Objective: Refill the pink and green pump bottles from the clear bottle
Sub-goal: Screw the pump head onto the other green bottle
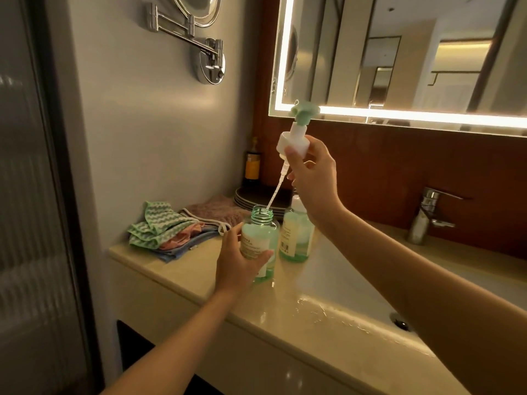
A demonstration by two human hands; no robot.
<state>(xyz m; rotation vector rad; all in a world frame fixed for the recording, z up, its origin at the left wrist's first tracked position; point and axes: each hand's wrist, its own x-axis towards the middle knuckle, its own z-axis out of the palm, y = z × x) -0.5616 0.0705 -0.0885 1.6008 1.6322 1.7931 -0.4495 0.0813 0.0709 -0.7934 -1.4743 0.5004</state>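
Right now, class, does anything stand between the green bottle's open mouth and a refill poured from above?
Yes: the dip tube of the pump held by the right hand slants to the mouth of the green bottle.

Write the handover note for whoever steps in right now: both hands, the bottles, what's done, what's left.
Left grip: holds the green bottle, which stands uncapped on the counter beside the sink.
Right grip: pinches the white collar of the pump head, raised, with its tube tip at the bottle's neck.
Second bottle: just behind, holds green liquid, partly hidden by the right wrist.
Pink bottle: not in view.
Done: the green bottle is open and holds liquid.
Left: seat and screw on the pump, if filling is finished (cannot tell), then do the pink bottle.
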